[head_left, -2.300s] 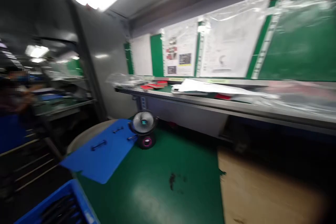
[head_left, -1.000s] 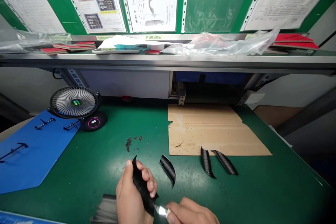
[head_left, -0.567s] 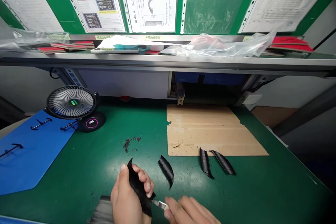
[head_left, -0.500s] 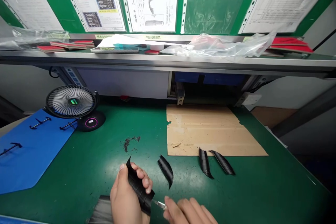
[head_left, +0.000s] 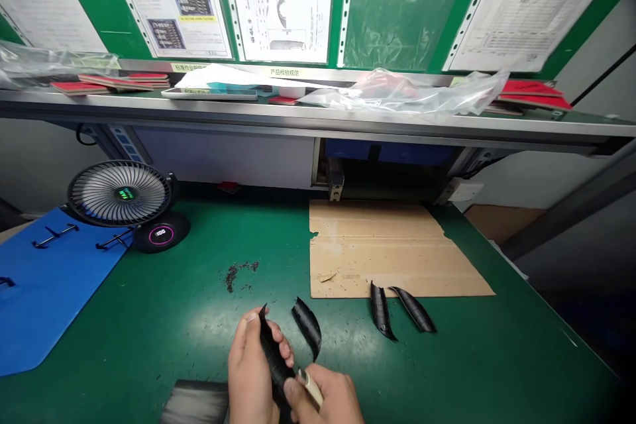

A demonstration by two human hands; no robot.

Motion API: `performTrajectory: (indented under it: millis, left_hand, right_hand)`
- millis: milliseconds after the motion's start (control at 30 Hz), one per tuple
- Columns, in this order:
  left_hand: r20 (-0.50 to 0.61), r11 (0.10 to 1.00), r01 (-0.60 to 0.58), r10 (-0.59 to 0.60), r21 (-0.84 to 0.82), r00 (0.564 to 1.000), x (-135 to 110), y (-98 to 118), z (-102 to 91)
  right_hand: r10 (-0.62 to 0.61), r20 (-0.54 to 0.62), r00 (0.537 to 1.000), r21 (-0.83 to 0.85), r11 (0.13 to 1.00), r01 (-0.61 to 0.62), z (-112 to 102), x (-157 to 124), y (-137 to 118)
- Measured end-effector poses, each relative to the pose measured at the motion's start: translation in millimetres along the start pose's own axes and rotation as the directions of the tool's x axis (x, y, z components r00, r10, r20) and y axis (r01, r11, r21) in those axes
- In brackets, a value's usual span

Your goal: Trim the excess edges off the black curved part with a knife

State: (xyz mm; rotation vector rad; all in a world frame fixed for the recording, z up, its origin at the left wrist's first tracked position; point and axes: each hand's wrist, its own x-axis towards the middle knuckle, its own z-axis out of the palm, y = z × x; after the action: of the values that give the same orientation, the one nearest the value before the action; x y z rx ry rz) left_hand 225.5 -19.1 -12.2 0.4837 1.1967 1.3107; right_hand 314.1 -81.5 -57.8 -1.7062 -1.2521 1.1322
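At the near edge of the green-matted bench (head_left: 149,331) my left hand (head_left: 251,377) is closed around a long curved black plastic strip (head_left: 271,358), thumb on one side and fingers wrapped over the other, its pointed tip standing up above my knuckles. My right hand (head_left: 325,397) sits just beside it, touching the strip's lower end, and grips a small pale-handled trimming tool (head_left: 311,386) pressed against the strip; the tool's tip is hidden behind my fingers. A dark grey flat pad (head_left: 193,403) lies at the near edge, just left of my left wrist.

Just beyond my fingers a second curved black strip (head_left: 307,326) lies on the mat. Further right, two more curved black strips (head_left: 397,311) rest side by side, their far ends touching the near edge of a flat brown cardboard sheet (head_left: 392,248). A scatter of dark shavings (head_left: 238,273) sits left of the cardboard.

Toward the far left corner a small black desk fan (head_left: 122,195) stands with its round lit base (head_left: 159,236), next to a blue plastic sheet (head_left: 44,291) carrying thin black clips. Above the far edge runs a metal shelf (head_left: 318,122) with red booklets, papers and crumpled clear plastic bags (head_left: 412,93), and sleeved instruction sheets (head_left: 283,3) hang on the green board behind
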Motion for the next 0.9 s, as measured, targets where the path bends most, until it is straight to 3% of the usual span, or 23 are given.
performTrajectory:
  millis: [67,133,233,333,433,500,567,633,667,700,733,767,833,900]
  left_hand:
    - [0.022,0.984,-0.084,0.081,0.158,0.996,22,-13,-12.0]
    - [0.041,0.954,-0.122,0.115,0.272,0.993,44,-23,-22.7]
    - [0.079,0.910,-0.162,0.143,0.382,0.987,71,-30,-30.0]
    - [0.104,0.858,-0.211,0.184,0.468,0.977,84,-25,-27.3]
    - [0.142,0.836,-0.218,0.168,0.504,0.975,77,-9,-18.0]
    - [0.232,0.852,-0.163,0.051,0.497,0.971,59,-1,-8.0]
    - [0.359,0.871,-0.040,-0.160,0.490,0.919,34,4,4.2]
    - [0.458,0.859,0.183,-0.421,0.477,0.783,10,4,15.4]
    - [0.481,0.846,0.297,-0.503,0.442,0.718,2,3,19.5]
    - [0.491,0.839,0.392,-0.541,0.378,0.683,-4,4,22.2]
    - [0.489,0.841,0.455,-0.540,0.292,0.685,-6,5,23.3]
    - [0.476,0.854,0.479,-0.513,0.201,0.715,-6,9,23.0]
    - [0.380,0.895,0.443,-0.424,0.040,0.822,0,19,19.4]
    - [0.255,0.921,0.389,-0.367,-0.037,0.894,7,32,14.8]
  right_hand:
    - [-0.068,-0.117,0.991,-0.312,0.950,0.028,-7,4,16]
    - [-0.110,-0.197,0.974,-0.474,0.881,0.004,-12,10,30]
    - [-0.137,-0.178,0.974,-0.532,0.846,0.021,-15,20,41]
    - [-0.164,-0.144,0.976,-0.545,0.837,0.061,-24,28,43]
    - [-0.201,-0.138,0.970,-0.526,0.844,0.100,-50,30,35]
    - [-0.281,-0.061,0.958,-0.479,0.850,0.219,-71,29,22]
    - [-0.402,0.072,0.913,-0.419,0.818,0.394,-88,26,5]
    - [-0.510,0.159,0.846,-0.383,0.757,0.529,-96,21,-14]
    - [-0.540,0.142,0.829,-0.387,0.741,0.549,-97,17,-22]
    - [-0.553,0.088,0.828,-0.386,0.748,0.540,-96,13,-28]
    - [-0.543,0.007,0.840,-0.371,0.778,0.507,-93,8,-33]
    - [-0.508,-0.084,0.857,-0.336,0.824,0.456,-90,2,-36]
    - [-0.391,-0.232,0.890,-0.219,0.913,0.344,-79,-11,-37]
    - [-0.330,-0.279,0.902,-0.139,0.943,0.302,-66,-23,-33]
